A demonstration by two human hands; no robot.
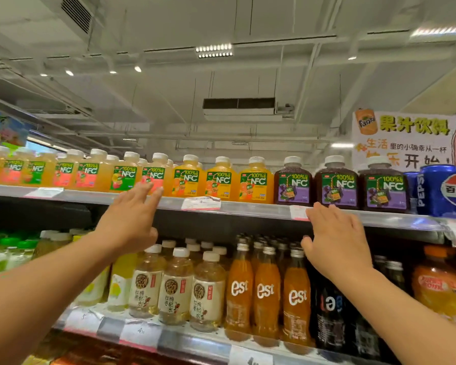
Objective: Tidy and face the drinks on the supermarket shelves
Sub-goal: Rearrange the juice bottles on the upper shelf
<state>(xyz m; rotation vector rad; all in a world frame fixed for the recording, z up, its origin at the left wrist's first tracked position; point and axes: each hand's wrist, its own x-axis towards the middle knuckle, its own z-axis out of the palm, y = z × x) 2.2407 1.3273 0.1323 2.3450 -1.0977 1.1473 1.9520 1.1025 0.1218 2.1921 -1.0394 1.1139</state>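
Juice bottles [221, 180] with green labels stand in a row on the top shelf [261, 208] across mid-frame, labels forward. The left hand [132, 219] reaches up, fingers straight, tips at a peach-coloured bottle [153, 179]. The right hand [334, 241], fingers relaxed, holds nothing, its fingertips at the shelf edge.

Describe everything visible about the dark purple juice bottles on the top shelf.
Three purple juice bottles stand upright in a row at the front edge of the top shelf, between orange juice bottles and blue cans. They look like squat, square-shouldered clear plastic filled with dark purple juice, with white screw caps. The green and purple labels reading 100% NFC face forward. The right hand is spread open just below them, not touching.
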